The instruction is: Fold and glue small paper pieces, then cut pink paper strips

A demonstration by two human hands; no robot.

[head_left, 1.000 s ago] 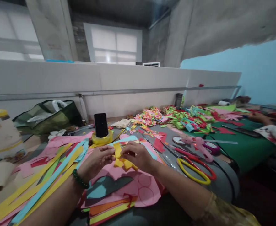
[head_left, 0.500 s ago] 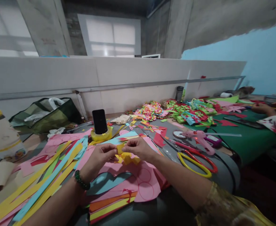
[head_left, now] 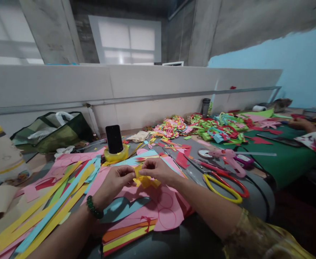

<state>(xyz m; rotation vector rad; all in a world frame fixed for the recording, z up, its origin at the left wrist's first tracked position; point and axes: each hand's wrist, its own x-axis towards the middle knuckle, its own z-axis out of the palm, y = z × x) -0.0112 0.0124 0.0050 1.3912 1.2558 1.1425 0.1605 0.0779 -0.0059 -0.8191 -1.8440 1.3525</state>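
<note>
My left hand has its fingers pinched at the left edge of a small yellow piece. On the other side, my right hand pinches the same piece between thumb and fingers. More yellow pieces lie just beneath my fingers, on pink sheets marked with drawn circles. A teal sheet and a stack of orange and yellow sheets are nearer to me.
Scissors with yellow and red handles and a pink glue gun lie at right. Coloured strips spread at left. A phone stands behind my hands; colourful cutouts are piled further back. Another person's hand is far right.
The small yellow piece between my fingers has turned and looks folded or curled. My left hand has shifted very slightly; the right stays nearly in place.
</note>
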